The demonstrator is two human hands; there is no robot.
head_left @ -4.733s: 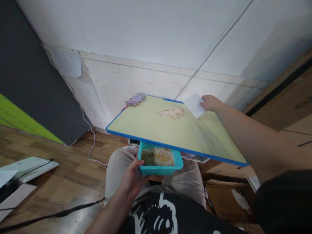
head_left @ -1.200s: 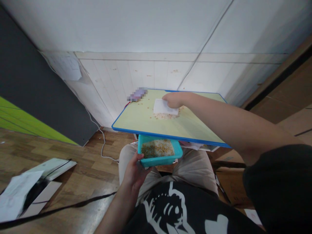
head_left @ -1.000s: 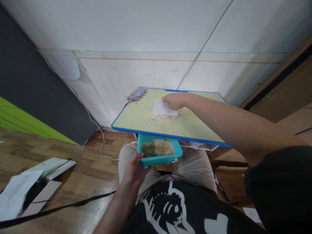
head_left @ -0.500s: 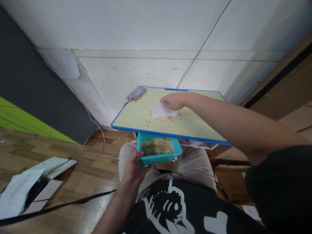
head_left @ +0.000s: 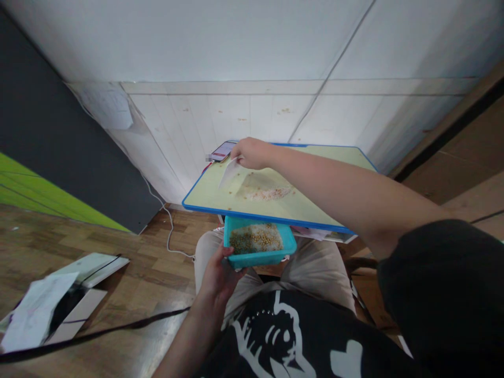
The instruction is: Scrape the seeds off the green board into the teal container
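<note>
My left hand (head_left: 220,270) grips the left end of a turquoise plastic tub (head_left: 262,258), held just under the table's front edge. Mixed grains (head_left: 258,238), green, yellow and white, cover the bottom of the tub. Over the table's left part, my right hand (head_left: 251,154) pinches a white card (head_left: 229,173), tilted with its lower edge near the tabletop. A loose patch of pale and yellowish grains (head_left: 271,193) lies on the yellow, blue-edged table (head_left: 323,205), to the right of the card. A few stray grains are scattered around it.
A smartphone (head_left: 222,150) with a red cable lies at the table's back left corner, beside my right hand. The white wall (head_left: 212,115) stands right behind the table. Papers and a folder (head_left: 51,299) are on the floor at left; cardboard boxes (head_left: 468,173) stand at right.
My right hand has carried the card left across the table, away from the grain pile, and turned it edge-on. The grains look more spread out. My left hand and the tub have barely moved.
</note>
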